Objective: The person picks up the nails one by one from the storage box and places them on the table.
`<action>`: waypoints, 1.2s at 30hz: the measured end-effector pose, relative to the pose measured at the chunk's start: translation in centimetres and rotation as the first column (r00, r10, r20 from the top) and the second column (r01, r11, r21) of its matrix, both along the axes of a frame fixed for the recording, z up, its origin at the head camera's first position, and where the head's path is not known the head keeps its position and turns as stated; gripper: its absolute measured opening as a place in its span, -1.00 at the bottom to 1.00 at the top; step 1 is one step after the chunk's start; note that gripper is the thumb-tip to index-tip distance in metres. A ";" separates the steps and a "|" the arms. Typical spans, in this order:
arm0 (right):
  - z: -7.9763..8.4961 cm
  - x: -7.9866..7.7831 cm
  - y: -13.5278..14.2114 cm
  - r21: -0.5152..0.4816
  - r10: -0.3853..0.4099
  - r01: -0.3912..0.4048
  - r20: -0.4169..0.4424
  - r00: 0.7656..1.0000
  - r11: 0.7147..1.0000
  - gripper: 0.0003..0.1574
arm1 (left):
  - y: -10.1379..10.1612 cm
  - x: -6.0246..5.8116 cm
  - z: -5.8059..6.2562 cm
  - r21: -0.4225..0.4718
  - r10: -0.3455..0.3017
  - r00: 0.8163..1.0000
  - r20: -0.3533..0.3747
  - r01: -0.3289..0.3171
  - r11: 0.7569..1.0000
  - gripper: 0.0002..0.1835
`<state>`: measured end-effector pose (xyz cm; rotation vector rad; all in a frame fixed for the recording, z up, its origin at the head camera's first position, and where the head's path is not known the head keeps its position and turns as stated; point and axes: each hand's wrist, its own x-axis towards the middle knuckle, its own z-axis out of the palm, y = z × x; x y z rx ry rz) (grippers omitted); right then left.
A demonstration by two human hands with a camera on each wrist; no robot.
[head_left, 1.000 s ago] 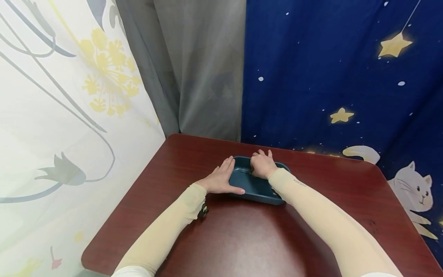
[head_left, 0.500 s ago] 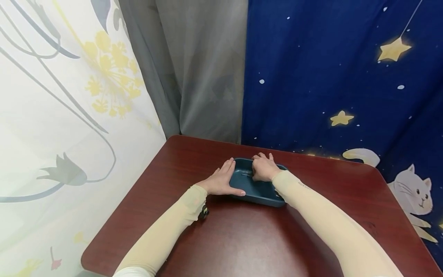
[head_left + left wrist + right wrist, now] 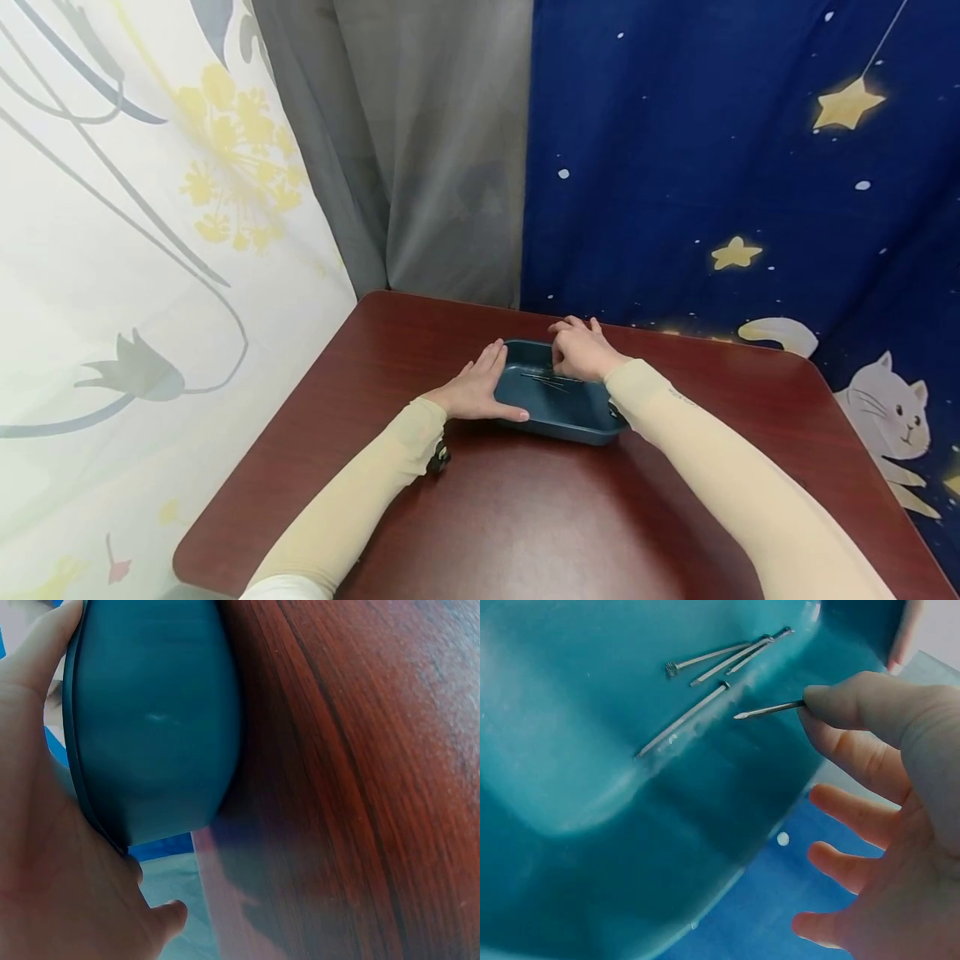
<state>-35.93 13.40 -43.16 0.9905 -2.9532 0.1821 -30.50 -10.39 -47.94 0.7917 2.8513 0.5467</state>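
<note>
A dark teal rectangular tray [image 3: 566, 408] sits on the table in the head view. My left hand [image 3: 474, 392] lies spread against its left end, fingers straight along the rim and thumb reaching over the near edge. Over the tray's far side, my right hand [image 3: 587, 350] pinches a nail [image 3: 771, 710] between thumb and forefinger, its point facing away from the fingertips. The other fingers [image 3: 851, 865] of that hand are held apart. In the right wrist view, several metal nails [image 3: 682, 720] lie loose on the tray's floor near one wall.
The reddish-brown table [image 3: 480, 517] has its far edge against a grey curtain [image 3: 457, 167] and a blue star-patterned curtain [image 3: 675, 167]. A white patterned curtain [image 3: 150, 292] hangs at the left.
My right hand has shifted slightly to the right and up, uncovering more nails in the tray. The left hand has stayed against the tray's left end.
</note>
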 end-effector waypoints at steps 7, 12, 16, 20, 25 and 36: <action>1.7 0.7 1.1 -0.021 -0.003 0.003 -0.024 1.000 1.000 -0.86 | 0.0 0.1 0.0 -0.010 0.000 1.000 -0.010 0.000 1.000 0.39; 2.7 1.0 2.0 -0.026 -0.035 0.034 -0.042 0.998 0.999 -0.81 | 0.0 0.1 -0.1 -0.016 0.000 1.000 -0.018 -0.001 1.000 0.39; 3.5 1.4 3.0 -0.034 -0.059 0.057 -0.071 0.996 0.998 -0.77 | 0.0 0.1 -0.1 -0.017 -0.009 1.000 -0.023 0.008 1.000 0.38; 4.4 1.8 4.2 -0.044 -0.075 0.072 -0.075 0.994 0.996 -0.78 | -0.1 0.1 0.0 -0.015 -0.019 1.000 -0.019 0.019 1.000 0.38; 5.3 2.3 6.0 -0.044 -0.098 0.095 -0.064 0.993 0.994 -0.77 | -0.1 0.1 -0.1 -0.007 -0.013 1.000 -0.011 0.013 1.000 0.39; 4.5 2.9 10.1 -0.004 -0.159 0.159 -0.051 0.986 0.987 -0.78 | -0.1 0.0 -0.1 0.000 -0.020 0.999 -0.026 0.020 1.000 0.39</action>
